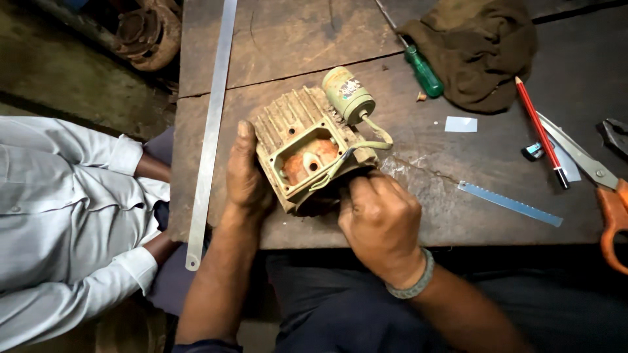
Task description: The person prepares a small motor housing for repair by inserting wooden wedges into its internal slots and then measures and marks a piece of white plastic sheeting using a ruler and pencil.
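Observation:
A worn, ribbed metal motor housing (294, 124) lies on the dark wooden workbench (458, 216), with an open rectangular box on top showing a copper-coloured inside. A pale green cylinder (348, 95) hangs off it by a wire. My left hand (246, 171) grips the housing's left side, thumb along the ribs. My right hand (378, 219) is closed at the housing's lower right corner, fingers pinched on the wire or the edge there; exactly what it pinches is hidden.
A long steel ruler (210, 131) lies at the left. A green-handled screwdriver (422, 68), a brown rag (477, 46), a red pencil (540, 131), a hacksaw blade (509, 204) and orange-handled scissors (605, 196) lie to the right. Another person in a white shirt (59, 222) sits at the left.

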